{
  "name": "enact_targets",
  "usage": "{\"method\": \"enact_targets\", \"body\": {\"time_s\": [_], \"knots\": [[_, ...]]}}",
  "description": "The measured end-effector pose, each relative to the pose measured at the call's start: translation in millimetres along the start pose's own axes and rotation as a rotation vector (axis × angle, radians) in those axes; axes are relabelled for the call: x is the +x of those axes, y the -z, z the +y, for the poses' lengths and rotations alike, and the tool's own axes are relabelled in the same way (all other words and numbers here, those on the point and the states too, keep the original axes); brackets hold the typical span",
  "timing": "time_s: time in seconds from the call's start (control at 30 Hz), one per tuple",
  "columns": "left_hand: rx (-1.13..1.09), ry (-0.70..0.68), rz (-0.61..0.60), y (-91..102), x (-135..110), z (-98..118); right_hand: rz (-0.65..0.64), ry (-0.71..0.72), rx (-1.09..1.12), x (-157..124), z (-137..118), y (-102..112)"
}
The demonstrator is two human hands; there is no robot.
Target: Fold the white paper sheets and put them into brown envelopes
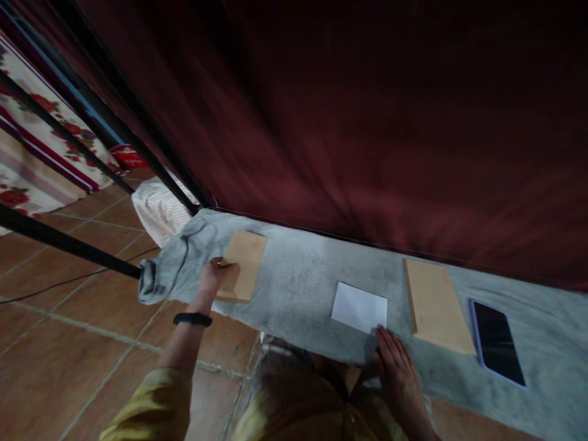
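My left hand (215, 277) reaches out to the far left of the grey cloth-covered table (298, 282) and its fingers close on the edge of a brown envelope stack (242, 264). My right hand (399, 375) lies flat and open at the table's near edge, fingertips touching the lower corner of a white sheet of paper (360, 307). A black band (192, 319) sits on my left wrist.
A second brown envelope stack (436, 304) lies right of the white paper, with a dark-screened phone (497, 342) beside it. A dark red curtain (367, 122) hangs behind the table. Black metal bars (64, 242), a striped cloth (158, 209) and tiled floor are at left.
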State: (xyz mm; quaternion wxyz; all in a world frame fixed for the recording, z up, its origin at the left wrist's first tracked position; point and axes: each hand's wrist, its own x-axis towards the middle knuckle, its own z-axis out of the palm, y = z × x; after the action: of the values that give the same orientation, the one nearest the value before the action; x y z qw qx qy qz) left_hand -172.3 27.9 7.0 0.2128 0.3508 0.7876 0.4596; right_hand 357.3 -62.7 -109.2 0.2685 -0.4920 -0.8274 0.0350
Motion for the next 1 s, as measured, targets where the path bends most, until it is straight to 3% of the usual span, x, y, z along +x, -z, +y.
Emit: {"method": "enact_targets", "body": {"time_s": [0.13, 0.2, 0.27, 0.37, 0.43, 0.57, 0.73, 1.0], "knots": [[-0.278, 0.216, -0.023, 7.0, -14, 19, 0.021, -0.061, 0.129, 12, -13, 4], [-0.41, 0.263, -0.065, 0.4, -33, 31, 0.034, -0.157, 0.242, 27, -31, 6], [-0.517, 0.291, -0.116, -17.6, -59, 40, 0.0, -0.27, 0.424, 48, -55, 4], [-0.632, 0.34, -0.183, -61.6, -109, 48, -0.068, -0.429, 0.757, 85, -94, -4], [-0.845, 0.47, -0.19, -91.6, -142, 47, -0.062, -0.501, 0.954, 108, -114, -12], [-0.96, 0.56, -0.232, -124.8, -186, 40, -0.052, -0.636, 1.198, 131, -128, -21], [-0.975, 0.598, -0.259, -125.2, -194, 28, -0.099, -0.809, 1.399, 130, -123, -11], [-0.926, 0.587, -0.345, -127.1, -195, 19, -0.208, -0.831, 1.501, 140, -125, 5]]}}
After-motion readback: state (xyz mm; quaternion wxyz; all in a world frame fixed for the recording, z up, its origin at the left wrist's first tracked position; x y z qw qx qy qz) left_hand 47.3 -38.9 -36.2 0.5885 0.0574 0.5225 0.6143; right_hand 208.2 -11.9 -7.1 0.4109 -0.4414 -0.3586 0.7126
